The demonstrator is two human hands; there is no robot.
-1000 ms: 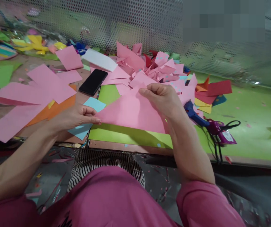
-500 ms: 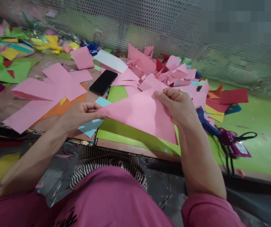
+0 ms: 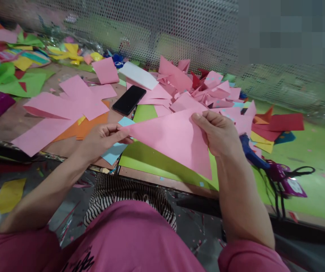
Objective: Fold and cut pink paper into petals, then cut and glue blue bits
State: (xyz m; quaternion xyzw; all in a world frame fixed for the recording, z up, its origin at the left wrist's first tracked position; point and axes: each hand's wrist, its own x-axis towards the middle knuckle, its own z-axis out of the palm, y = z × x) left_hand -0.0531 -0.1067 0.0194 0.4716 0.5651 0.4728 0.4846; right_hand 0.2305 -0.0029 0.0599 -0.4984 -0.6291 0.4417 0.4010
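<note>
Fingers (image 3: 119, 135) of my left hand (image 3: 100, 141) pinch the left corner of a pink sheet (image 3: 168, 139) mid-frame; my right hand (image 3: 220, 132) clamps its upper right corner, thumb on top. Green paper (image 3: 151, 160) lies below it. Farther out, a black phone (image 3: 130, 99) rests upper left of centre, pink scraps (image 3: 176, 76) heap at upper centre.

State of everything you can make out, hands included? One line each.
Left hand: pinching the pink sheet's left corner
Right hand: pinching the pink sheet's far edge
Pink sheet: stretched between both hands, triangular outline
Phone: lying flat, dark face up
Green sheet: flat, partly covered
Orange paper: lying, partly covered by pink paper
Pink paper pile: loosely heaped
Black cord: looped
</note>
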